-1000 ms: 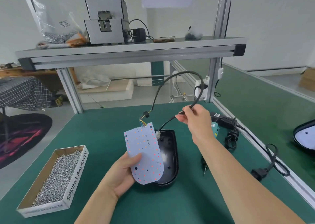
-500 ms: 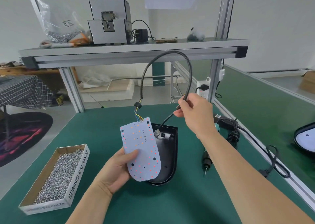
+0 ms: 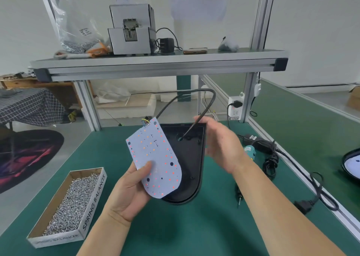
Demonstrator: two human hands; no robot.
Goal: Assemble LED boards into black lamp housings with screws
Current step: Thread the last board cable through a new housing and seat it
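While left hand (image 3: 128, 189) pinches a flat white board (image 3: 155, 158), right hand (image 3: 220, 144) blurs beside the black shell (image 3: 189, 158), grip unclear; screw box (image 3: 94, 203) nearby.

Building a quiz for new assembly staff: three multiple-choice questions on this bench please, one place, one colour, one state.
1. Where is the cardboard box of silver screws? A. upper shelf B. green table, left of the black plastic lamp housing C. inside the housing
2. The cable wired to the white LED board is: A. white B. orange C. black
3. The LED board is: A. held by the left hand B. screwed down C. flat on the table
Answers: B, box rests on tabletop; C, black loop; A, the hand grips its lower edge.
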